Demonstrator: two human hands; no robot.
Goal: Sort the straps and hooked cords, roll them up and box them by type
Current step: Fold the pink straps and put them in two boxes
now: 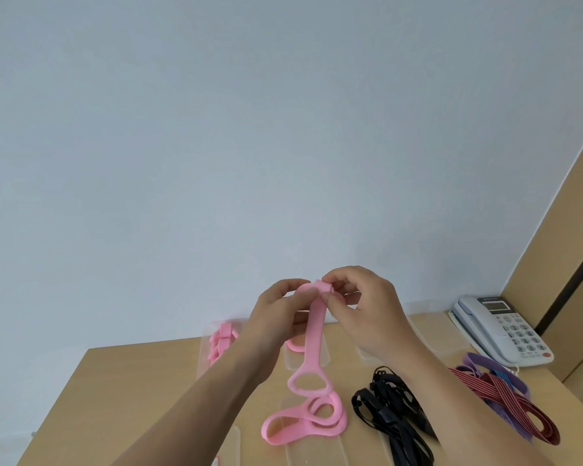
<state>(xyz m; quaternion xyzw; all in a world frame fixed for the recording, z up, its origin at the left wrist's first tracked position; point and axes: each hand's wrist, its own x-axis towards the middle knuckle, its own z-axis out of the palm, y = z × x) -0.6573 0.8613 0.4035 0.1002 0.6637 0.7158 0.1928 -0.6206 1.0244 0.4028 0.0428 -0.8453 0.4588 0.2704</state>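
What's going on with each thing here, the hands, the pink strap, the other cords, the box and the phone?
Left hand: fingers pinch the pink strap's top end.
Right hand: fingers pinch the same end, starting a roll.
Pink strap: held up, mostly unrolled, tail looped on the table.
Black cords: loose pile, unrolled.
Red striped cords: loose, unrolled, over purple bands.
Clear box: open, pink straps inside.
Phone: handset on its cradle.

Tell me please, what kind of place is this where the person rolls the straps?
Probably an office or a plain workroom. A corded desk telephone stands on a light wooden desk against a bare pale wall, with wood panelling at the right.
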